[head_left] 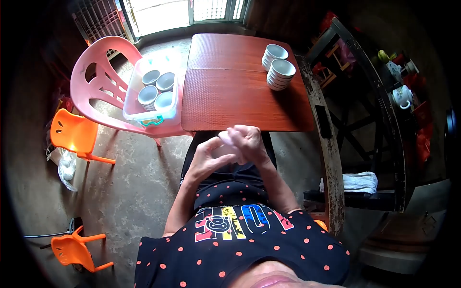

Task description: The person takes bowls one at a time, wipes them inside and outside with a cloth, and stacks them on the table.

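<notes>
My left hand (206, 157) is in front of my lap, just off the near edge of the red-brown table (230, 101). Its thumb and fingers are apart in a curve, and the fingertips meet my other hand. My right hand (248, 143) is closed, its fingers bent inward. Something pale shows between the two hands, too blurred to name. Two stacks of small white bowls, a nearer stack (281, 74) and a farther stack (274, 54), stand on the table's right side. Left of the table, a clear plastic box (129, 103) holds several stacks of similar bowls.
The box rests on a pink plastic chair (79, 79) against the table. Orange stools, one upper (69, 132) and one lower (72, 249), are at left. A worn wooden frame (331, 177) flanks the right side, with a white cloth (357, 182) behind it.
</notes>
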Demonstrator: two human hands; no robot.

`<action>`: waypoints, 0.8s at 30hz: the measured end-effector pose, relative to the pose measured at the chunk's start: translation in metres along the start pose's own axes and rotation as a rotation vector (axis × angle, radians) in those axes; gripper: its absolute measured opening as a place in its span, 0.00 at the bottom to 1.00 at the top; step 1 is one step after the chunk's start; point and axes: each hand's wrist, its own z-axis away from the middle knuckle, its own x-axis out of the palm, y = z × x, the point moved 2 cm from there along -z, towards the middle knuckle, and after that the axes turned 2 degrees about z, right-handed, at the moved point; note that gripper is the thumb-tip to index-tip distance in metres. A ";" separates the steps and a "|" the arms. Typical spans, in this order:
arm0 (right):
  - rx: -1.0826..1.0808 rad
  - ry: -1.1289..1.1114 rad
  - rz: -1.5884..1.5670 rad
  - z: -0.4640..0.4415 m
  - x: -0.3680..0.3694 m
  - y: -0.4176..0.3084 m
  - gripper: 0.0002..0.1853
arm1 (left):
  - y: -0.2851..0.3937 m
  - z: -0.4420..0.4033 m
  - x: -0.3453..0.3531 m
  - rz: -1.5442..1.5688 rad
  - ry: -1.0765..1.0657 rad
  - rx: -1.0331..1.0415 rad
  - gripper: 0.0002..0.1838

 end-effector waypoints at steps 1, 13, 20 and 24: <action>-0.269 0.025 0.283 -0.003 0.003 -0.010 0.10 | -0.006 0.002 0.003 0.055 -0.012 -0.008 0.15; -0.566 0.057 0.619 -0.016 0.009 -0.015 0.15 | -0.021 -0.001 0.003 0.248 -0.028 -0.029 0.17; -0.076 0.104 -0.100 -0.004 0.015 -0.021 0.14 | -0.021 -0.005 -0.003 0.763 0.055 -0.002 0.20; -0.504 0.541 0.331 0.022 0.021 0.016 0.27 | -0.023 -0.005 0.012 1.069 0.164 -0.024 0.22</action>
